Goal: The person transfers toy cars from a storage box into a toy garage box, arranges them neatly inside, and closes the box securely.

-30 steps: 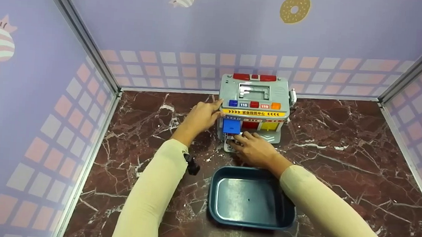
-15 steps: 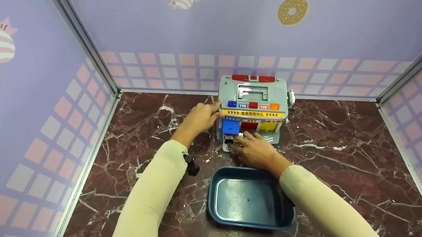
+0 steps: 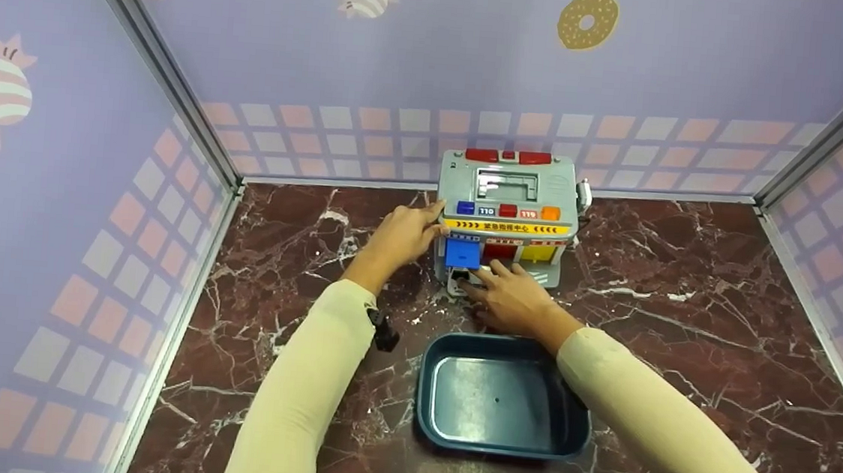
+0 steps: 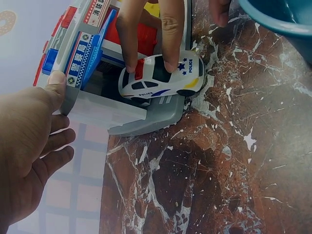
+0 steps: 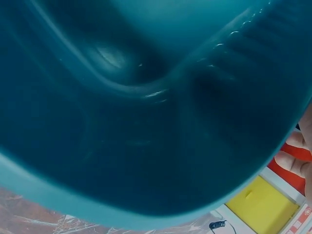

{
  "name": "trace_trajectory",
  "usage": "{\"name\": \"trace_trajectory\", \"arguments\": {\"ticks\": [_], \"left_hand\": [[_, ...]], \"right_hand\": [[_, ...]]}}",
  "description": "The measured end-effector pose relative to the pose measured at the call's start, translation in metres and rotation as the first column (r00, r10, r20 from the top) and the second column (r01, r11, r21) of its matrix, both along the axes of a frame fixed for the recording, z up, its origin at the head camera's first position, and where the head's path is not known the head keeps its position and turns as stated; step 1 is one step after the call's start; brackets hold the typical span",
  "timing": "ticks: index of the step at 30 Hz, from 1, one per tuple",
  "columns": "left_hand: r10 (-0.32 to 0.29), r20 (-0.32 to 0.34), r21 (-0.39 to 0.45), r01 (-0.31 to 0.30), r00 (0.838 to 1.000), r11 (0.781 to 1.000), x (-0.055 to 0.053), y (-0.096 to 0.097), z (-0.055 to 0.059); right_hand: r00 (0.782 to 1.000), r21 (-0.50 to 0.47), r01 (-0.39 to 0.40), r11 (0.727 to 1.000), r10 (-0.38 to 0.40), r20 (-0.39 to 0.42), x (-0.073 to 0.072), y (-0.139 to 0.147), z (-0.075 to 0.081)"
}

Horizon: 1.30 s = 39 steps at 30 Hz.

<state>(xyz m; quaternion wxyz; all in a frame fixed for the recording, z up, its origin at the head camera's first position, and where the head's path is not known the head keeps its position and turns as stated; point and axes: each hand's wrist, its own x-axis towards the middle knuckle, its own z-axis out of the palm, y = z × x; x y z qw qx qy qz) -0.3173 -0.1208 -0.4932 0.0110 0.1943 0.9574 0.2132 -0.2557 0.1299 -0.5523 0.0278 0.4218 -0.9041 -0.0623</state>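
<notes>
A grey toy emergency station (image 3: 462,179) stands against the back wall, its blue garage door (image 3: 463,255) raised. A white toy police car (image 4: 178,83) is partly inside that doorway, with its tail out over the grey ramp. Two fairly straight fingers of my right hand (image 3: 518,300) press on the car's top, by its red light bar and rear window; the thumb stays apart from it. My left hand (image 3: 402,239) rests thumb and forefinger on the station's left front corner. In the left wrist view its other fingers (image 4: 63,139) hang loose beside the wall.
A dark teal bin (image 3: 502,449) sits in front of the station, beneath my right forearm; its wall (image 5: 136,170) fills most of the right wrist view. The station's yellow door (image 5: 263,204) is down. A white part (image 3: 585,195) sticks out on its right side.
The police car has moved slightly forward into the blue-door garage, my right fingers moving along with it. My left hand stays at the corner.
</notes>
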Motion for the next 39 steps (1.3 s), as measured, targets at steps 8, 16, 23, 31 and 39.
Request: {"name": "trace_trajectory", "arguments": {"ticks": [8,16,23,31,39], "left_hand": [[0.000,0.005,0.007,0.000,1.000,1.000,0.000,0.000,0.000],[-0.002,-0.008,-0.002,0.002,1.000,1.000,0.000,0.001,0.000],[-0.017,-0.026,-0.025,0.017,1.000,1.000,-0.001,0.000,-0.001],[-0.013,-0.022,-0.009,0.013,1.000,1.000,-0.001,0.000,-0.001],[-0.014,-0.024,-0.011,0.014,1.000,1.000,-0.001,0.000,-0.002]], "right_hand": [[1.000,0.013,0.007,1.000,-0.007,0.010,0.000,-0.002,0.003],[0.999,0.071,0.031,0.997,-0.032,0.017,-0.001,-0.003,0.005],[0.999,0.089,0.037,0.995,-0.038,0.011,-0.002,-0.002,0.007],[0.998,0.100,0.056,0.993,-0.060,0.033,-0.005,0.001,0.009],[0.997,0.100,0.072,0.992,-0.075,0.020,-0.008,0.003,0.011]]}}
